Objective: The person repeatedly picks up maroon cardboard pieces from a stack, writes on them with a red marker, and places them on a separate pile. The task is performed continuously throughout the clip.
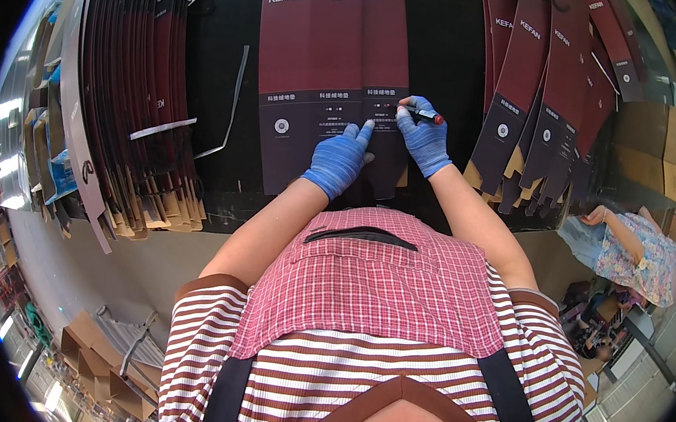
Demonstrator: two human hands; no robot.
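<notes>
A flat maroon carton [312, 54] with a dark printed band at its near end lies on the black table in front of me. My left hand [341, 157], in a blue glove, rests on the dark band with its fingers stretched forward over the print. In my right hand [424, 138], also gloved in blue, a black marker pen [424, 115] with a red end is pinched. Its tip points left, at the small printed marks on the carton's right panel; whether it touches the surface I cannot tell.
To the left stands a thick stack of folded maroon cartons [134, 94] with white straps. More maroon cartons [545, 93] lie fanned at the right. Brown cardboard [665, 153] is beyond them. A person in a floral top [635, 248] is at the far right.
</notes>
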